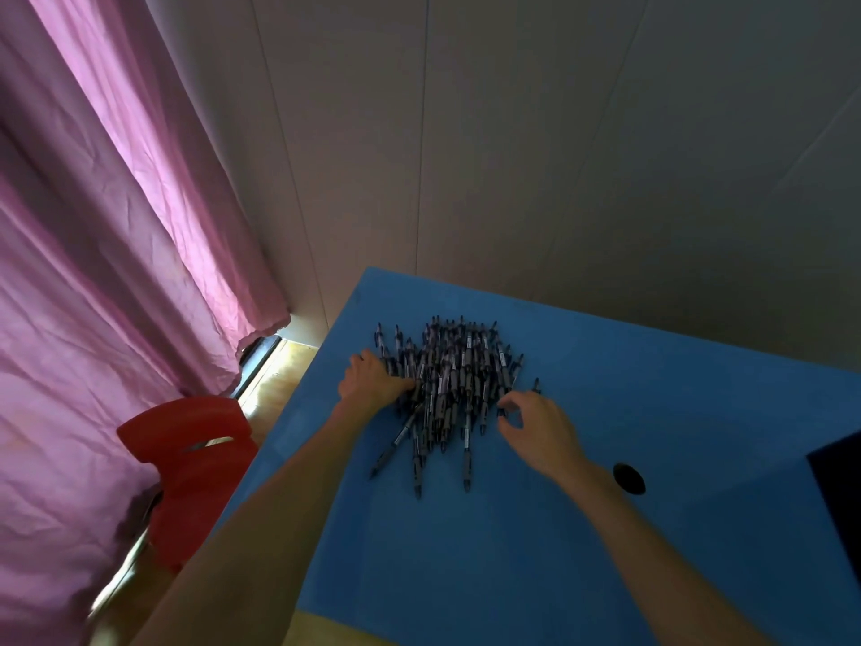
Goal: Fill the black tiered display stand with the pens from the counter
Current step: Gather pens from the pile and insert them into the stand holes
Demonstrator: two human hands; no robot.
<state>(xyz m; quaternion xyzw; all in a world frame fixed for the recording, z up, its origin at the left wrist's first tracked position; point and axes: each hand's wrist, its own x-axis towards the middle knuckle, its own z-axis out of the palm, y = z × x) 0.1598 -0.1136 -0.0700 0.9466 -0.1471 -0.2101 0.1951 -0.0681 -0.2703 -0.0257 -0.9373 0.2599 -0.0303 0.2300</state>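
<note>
Though light and stiff, the pens (449, 384) heaped mid-worktop (652, 412) look slippery — best pinched mid-barrel. The left hand (372, 382) presses the heap's left edge; the right hand (536, 431), fingers curled, hovers empty at its right.

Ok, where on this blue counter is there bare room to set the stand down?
Bare blue counter lies between the two forearms, nearer than the pen pile. More lies right of the pile, toward the wall. The middle is crowded: left hand and right hand flank the pile. A small black disc sits by the right wrist.
</note>
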